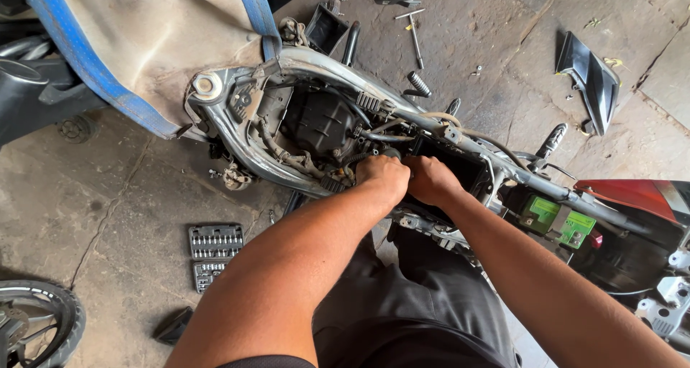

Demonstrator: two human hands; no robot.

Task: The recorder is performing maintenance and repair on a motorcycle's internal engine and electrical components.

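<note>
Concrete floor (129, 195) lies open around a socket set (214, 247) at left. Ahead, I have my left hand (382, 177) and right hand (431, 180) clenched, touching, inside the stripped frame (323, 65); what they grasp I cannot tell. Beyond, a wrench (415, 37).

Worn, cracked concrete floor (108, 217) in even daylight. A socket set (213, 254) lies open at the left, a tyre (43, 318) in the bottom-left corner. A black fairing panel (593, 80) rests upper right.
</note>
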